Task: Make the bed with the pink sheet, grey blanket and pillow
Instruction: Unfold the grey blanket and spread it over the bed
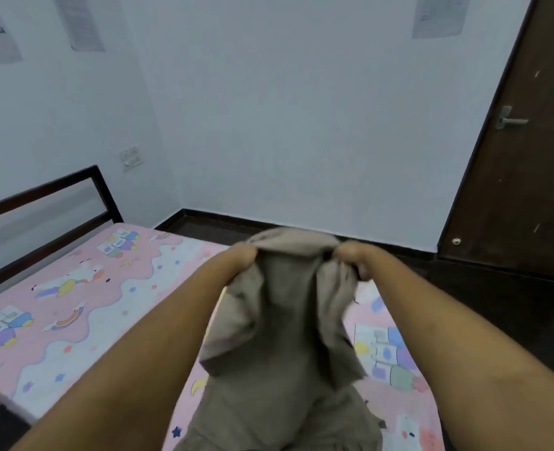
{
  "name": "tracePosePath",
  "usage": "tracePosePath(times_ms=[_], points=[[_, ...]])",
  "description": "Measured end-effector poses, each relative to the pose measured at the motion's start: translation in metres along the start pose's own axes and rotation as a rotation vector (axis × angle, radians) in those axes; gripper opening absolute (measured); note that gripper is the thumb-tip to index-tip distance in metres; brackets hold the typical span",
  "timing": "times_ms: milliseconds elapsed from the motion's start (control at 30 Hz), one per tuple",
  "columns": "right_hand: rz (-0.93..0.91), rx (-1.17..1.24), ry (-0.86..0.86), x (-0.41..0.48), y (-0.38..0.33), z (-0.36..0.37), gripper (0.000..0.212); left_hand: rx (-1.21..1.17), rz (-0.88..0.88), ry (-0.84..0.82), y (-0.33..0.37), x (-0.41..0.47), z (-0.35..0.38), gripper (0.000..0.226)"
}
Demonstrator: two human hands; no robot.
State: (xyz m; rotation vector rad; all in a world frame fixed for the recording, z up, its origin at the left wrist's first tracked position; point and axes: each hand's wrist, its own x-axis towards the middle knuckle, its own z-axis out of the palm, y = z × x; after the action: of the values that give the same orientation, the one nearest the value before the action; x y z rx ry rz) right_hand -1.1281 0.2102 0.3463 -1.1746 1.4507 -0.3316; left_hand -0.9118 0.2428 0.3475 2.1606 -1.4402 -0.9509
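Pink sheet (84, 307): spread flat over the mattress, so this part looks done; whether its edges are tucked cannot be told.
Grey blanket (279, 336): bunched and lifted above the pink sheet, with its lower folds hanging toward it; not yet spread.
Left hand (241, 255): fingers curled round the blanket's top edge, above the pink sheet.
Right hand (355, 258): gripping the same edge near the left hand, above the pink sheet's right side.
Pillow: not in view.
Progress: likely 1 of 3 items placed; the blanket and pillow remain.

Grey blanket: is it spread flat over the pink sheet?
No, left hand and right hand hold the grey blanket bunched above the pink sheet.
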Motion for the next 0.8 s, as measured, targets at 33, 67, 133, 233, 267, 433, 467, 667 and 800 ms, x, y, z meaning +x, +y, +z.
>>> tracePosePath(times_ms=[33,67,133,233,267,433,467,667,800], points=[[-0.125,0.292,0.101,-0.003,-0.029,-0.014,0.029,-0.345,0.006,0.015,0.037,0.011,-0.009,0.042],[-0.264,0.517,0.169,-0.005,-0.065,-0.029,0.03,-0.592,0.059,0.057,0.077,0.018,-0.024,0.043],[-0.58,0.799,0.205,-0.028,-0.143,-0.06,0.026,-0.918,0.335,0.205,0.156,0.009,-0.064,0.038],[-1.078,0.947,0.24,-0.099,-0.25,-0.105,0.031,-1.069,0.898,0.419,0.251,-0.033,-0.14,0.055],[-1.216,0.939,0.26,-0.12,-0.272,-0.116,0.032,-0.957,1.062,0.483,0.267,-0.042,-0.159,0.057],[-1.517,0.635,0.458,-0.176,-0.286,-0.137,0.041,-0.061,1.145,0.939,0.286,-0.055,-0.203,0.073],[-1.533,0.569,0.504,-0.17,-0.277,-0.137,0.041,-0.037,1.1,0.929,0.279,-0.056,-0.199,0.072],[-1.109,0.258,0.905,-0.101,-0.186,-0.123,0.036,0.132,0.823,0.678,0.207,-0.009,-0.132,0.052],[-0.582,-0.325,0.623,-0.04,-0.074,-0.096,0.018,0.594,0.563,0.32,0.11,0.026,-0.053,0.032]])
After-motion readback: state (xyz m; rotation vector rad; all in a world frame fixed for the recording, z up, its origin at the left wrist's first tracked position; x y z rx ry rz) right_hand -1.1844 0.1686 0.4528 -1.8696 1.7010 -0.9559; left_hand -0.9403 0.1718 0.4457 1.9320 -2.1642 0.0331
